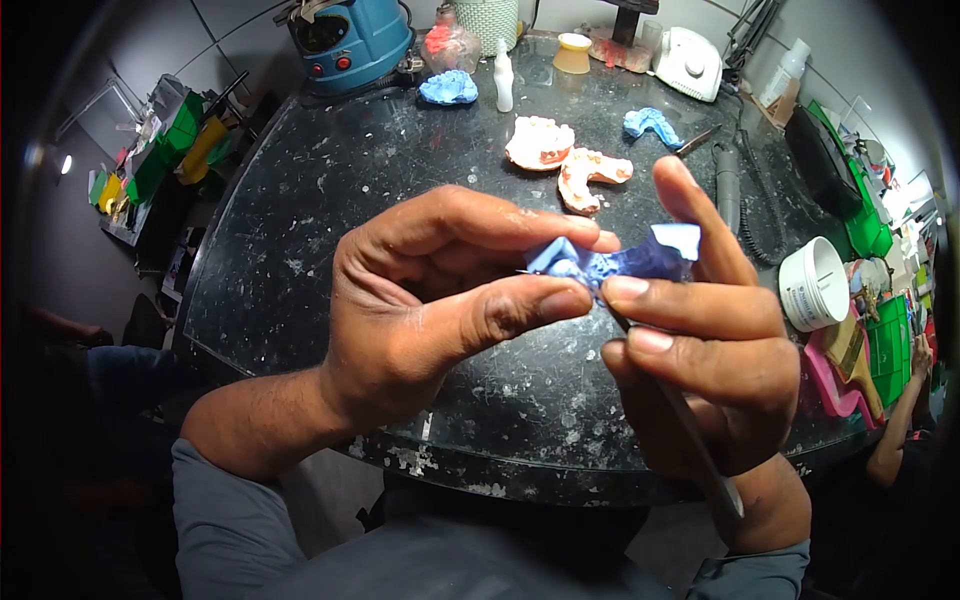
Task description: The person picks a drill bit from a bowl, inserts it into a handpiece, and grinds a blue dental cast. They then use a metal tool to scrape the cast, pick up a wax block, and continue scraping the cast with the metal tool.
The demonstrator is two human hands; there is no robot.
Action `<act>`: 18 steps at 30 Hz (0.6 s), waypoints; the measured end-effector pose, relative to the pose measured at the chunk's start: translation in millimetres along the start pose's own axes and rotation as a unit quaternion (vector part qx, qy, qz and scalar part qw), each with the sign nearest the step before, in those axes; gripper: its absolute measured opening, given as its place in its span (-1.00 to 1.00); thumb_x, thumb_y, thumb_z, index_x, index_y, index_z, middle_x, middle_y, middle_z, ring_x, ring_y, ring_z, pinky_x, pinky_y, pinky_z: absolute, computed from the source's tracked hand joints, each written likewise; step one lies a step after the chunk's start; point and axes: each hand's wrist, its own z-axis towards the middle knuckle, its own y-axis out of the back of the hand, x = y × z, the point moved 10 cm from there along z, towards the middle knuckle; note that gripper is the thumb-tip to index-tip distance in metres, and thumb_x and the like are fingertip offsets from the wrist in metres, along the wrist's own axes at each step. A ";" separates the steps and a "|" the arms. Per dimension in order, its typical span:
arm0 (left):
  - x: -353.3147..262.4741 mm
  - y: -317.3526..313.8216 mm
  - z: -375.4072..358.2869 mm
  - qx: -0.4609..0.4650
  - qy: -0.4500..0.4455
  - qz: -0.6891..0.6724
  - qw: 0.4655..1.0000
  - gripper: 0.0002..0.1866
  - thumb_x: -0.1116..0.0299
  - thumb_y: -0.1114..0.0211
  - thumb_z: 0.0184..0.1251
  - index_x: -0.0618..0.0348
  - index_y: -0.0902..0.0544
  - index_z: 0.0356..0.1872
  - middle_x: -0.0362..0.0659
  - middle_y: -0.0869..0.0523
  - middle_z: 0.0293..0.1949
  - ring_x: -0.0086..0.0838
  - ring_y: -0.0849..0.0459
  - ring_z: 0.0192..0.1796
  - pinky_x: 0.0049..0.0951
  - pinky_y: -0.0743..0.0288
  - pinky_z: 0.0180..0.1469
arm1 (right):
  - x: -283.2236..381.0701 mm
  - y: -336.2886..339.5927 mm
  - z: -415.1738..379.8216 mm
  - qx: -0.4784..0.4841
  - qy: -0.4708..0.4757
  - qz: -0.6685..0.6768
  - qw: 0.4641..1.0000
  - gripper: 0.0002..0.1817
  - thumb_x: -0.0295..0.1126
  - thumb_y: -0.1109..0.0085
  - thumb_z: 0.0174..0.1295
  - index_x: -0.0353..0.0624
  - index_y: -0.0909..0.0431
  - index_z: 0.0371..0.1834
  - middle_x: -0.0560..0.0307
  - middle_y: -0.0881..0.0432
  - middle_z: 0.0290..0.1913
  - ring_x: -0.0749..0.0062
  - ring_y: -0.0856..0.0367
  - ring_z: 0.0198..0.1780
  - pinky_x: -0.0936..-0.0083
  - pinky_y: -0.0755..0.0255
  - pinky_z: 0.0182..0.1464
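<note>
Head view: over the near side of the table (540, 400), our left hand (400, 310) pinches a blue piece (650, 262), likely light, rubbery, tear-prone, best held at its left end; our right hand (735, 350) pinches a slim tool (690, 425).

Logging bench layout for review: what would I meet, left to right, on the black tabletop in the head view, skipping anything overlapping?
Blue machine, blue lump, white bottle, yellowish jar, curved blue piece, grey handpiece, white tub.
</note>
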 end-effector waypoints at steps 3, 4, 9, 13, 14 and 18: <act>-1.4 -0.2 0.5 0.004 -0.007 0.002 1.000 -0.67 0.61 -0.41 0.18 0.36 -0.57 -0.04 0.11 -0.73 -0.02 -0.09 -0.70 0.15 -0.06 -0.56 0.27 | 1.2 -1.0 0.3 0.009 0.008 -0.002 1.000 -0.74 -0.54 -0.34 0.23 -0.10 -0.43 -0.13 0.00 -0.63 -0.02 -0.42 -0.39 0.35 -0.29 -0.18 0.44; -1.6 -0.5 0.4 0.006 -0.007 0.011 1.000 -0.67 0.60 -0.41 0.18 0.36 -0.57 -0.03 0.12 -0.73 -0.02 -0.10 -0.70 0.15 -0.07 -0.56 0.28 | 1.8 -1.3 0.3 0.011 0.012 -0.001 1.000 -0.73 -0.55 -0.34 0.23 -0.11 -0.43 -0.12 0.00 -0.64 -0.01 -0.42 -0.39 0.35 -0.29 -0.18 0.44; -2.5 -0.5 0.2 0.005 -0.012 0.005 1.000 -0.67 0.60 -0.40 0.19 0.35 -0.56 -0.02 0.14 -0.72 -0.01 -0.10 -0.69 0.15 -0.08 -0.56 0.28 | 0.2 -1.5 0.0 0.011 -0.009 -0.004 1.000 -0.73 -0.55 -0.35 0.22 -0.09 -0.45 -0.12 -0.01 -0.64 -0.01 -0.38 -0.40 0.35 -0.28 -0.18 0.44; -2.8 -1.0 0.1 0.007 -0.014 0.011 1.000 -0.67 0.62 -0.39 0.20 0.34 -0.56 -0.01 0.16 -0.72 -0.01 -0.10 -0.69 0.16 -0.08 -0.55 0.28 | -1.6 -1.7 -1.2 0.000 -0.005 0.004 1.000 -0.75 -0.52 -0.35 0.24 -0.08 -0.46 -0.13 -0.01 -0.65 -0.02 -0.37 -0.44 0.33 -0.27 -0.22 0.41; -2.3 -1.4 -0.1 0.007 -0.013 0.012 1.000 -0.67 0.62 -0.39 0.20 0.34 -0.56 -0.01 0.16 -0.72 -0.01 -0.10 -0.69 0.16 -0.08 -0.55 0.28 | -1.9 -2.2 -1.1 0.000 -0.005 0.004 1.000 -0.75 -0.52 -0.35 0.24 -0.08 -0.46 -0.13 -0.01 -0.65 -0.02 -0.37 -0.44 0.33 -0.27 -0.22 0.41; -1.8 -0.7 -0.6 0.002 -0.021 0.008 1.000 -0.67 0.64 -0.38 0.20 0.34 -0.55 -0.01 0.16 -0.72 -0.01 -0.11 -0.69 0.16 -0.10 -0.55 0.28 | -1.1 -1.4 -0.2 -0.010 -0.003 0.004 1.000 -0.79 -0.50 -0.34 0.25 -0.09 -0.47 -0.18 -0.01 -0.65 -0.04 -0.38 -0.48 0.29 -0.27 -0.29 0.37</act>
